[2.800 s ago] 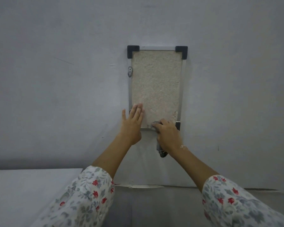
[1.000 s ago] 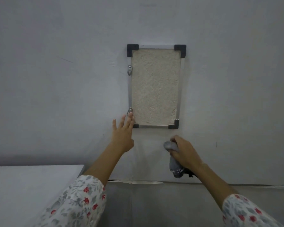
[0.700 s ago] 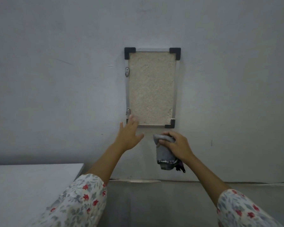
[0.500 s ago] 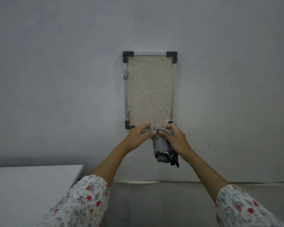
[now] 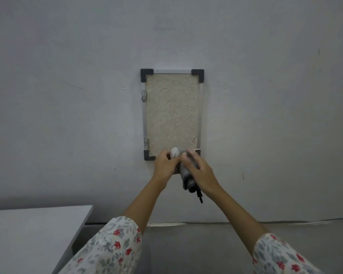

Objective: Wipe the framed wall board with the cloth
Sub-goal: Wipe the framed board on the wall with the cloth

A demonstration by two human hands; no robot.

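While your two hands meet at the lower edge of the framed wall board (image 5: 171,113), both are closed on the grey cloth (image 5: 183,169); your left hand (image 5: 164,165) pinches its upper end from the left, and your right hand (image 5: 201,171) wraps it from the right, fingers curled over the roll; the cloth's pale top touches the board's bottom rim, and its dark lower end hangs down below your right palm; the board hangs upright on the grey wall (image 5: 67,95), a rough beige panel in a thin metal frame with black corner caps; two small metal clips sit on its left side; a pale counter (image 5: 32,230) lies at lower left, well apart from the board; floral sleeves (image 5: 115,246) cover your forearms.
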